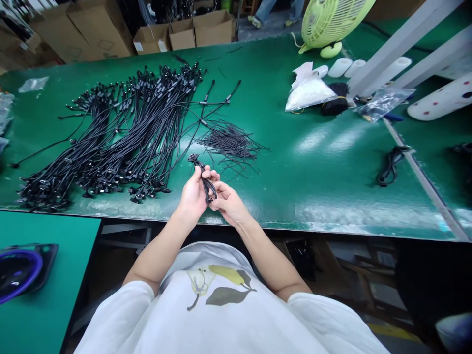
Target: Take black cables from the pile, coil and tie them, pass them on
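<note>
Black folded cable [204, 178]: held in the air between both hands, just above the near edge of the green work table [313, 162]. Its connector end sticks up past the fingers, pointing away from the person.

Left hand [192, 195]: fingers closed together around the upper part of the cable. Grip is firm.

Right hand [229, 202]: fingertips pinched together on the lower end of the same cable. This hand touches the left hand.

Table, left of the hands: a large spread heap of long black cables with connectors [110, 137]. They lie roughly parallel, with one set of ends near the front edge.

Table, just beyond the hands: a small loose pile of thin black wire ties [232, 142], lying beside the heap on its right.

Table, far right side:
- A white filled plastic bag [308, 91].
- White paper rolls [341, 66] behind the bag.
- A clear plastic pouch [383, 103] near the bag.
- A pale green electric fan [332, 19] at the back edge.
- A single coiled black cord [389, 167], well apart from the hands and close to a metal rail.

Behind the table: brown cardboard boxes [206, 29] in a row.

Lower left: a black device with a purple ring [20, 270] rests on a second green surface.
</note>
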`<state>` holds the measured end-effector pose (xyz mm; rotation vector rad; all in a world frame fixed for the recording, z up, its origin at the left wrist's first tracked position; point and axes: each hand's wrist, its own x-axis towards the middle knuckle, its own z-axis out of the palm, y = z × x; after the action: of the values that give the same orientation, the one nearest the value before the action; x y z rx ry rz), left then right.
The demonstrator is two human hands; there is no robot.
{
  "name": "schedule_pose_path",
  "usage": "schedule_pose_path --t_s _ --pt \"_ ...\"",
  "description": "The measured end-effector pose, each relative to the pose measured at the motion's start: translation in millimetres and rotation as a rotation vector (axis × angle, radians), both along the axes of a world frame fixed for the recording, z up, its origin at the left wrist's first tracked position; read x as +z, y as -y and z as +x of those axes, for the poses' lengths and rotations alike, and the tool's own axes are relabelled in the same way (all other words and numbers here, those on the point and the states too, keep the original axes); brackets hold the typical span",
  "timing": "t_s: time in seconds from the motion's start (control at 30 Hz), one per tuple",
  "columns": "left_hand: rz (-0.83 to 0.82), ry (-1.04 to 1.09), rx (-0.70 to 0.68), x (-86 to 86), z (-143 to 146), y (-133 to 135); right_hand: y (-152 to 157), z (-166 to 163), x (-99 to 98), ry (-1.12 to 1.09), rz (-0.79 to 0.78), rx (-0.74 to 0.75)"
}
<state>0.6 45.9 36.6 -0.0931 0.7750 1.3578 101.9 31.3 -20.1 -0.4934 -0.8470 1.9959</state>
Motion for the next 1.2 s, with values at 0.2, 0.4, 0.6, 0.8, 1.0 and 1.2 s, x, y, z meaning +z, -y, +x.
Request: schedule_pose_path --t_s 0.2,0.4,0.6,0.8,1.0,1.2 --pt "-0.086 0.053 0.069 -0.8 -3.0 -10.4 2.3 -9.6 0.7 0.054 -0.030 -0.064" --pt "-0.077 -0.039 -0.021 -4.8 -1.7 -2.3 9.3 -10.6 0.0 0.109 -0.070 -0.093" --pt "0.056 -0.059 0.047 -11.6 -3.0 5.7 11.8 0.4 0.1 0.286 0.136 -0.025" --pt "0.135 -0.099 0.024 -12.5 1.8 9.1 5.5 -1.9 -2.0 0.350 0.146 -0.128" --pt "0.127 -0.077 0.032 -11.1 1.5 15.0 8.2 -8.3 0.1 0.272 0.086 -0.208" --pt "0.058 -0.065 0.123 -6.3 5.9 11.6 7.1 -12.6 -4.1 0.314 0.129 -0.201"
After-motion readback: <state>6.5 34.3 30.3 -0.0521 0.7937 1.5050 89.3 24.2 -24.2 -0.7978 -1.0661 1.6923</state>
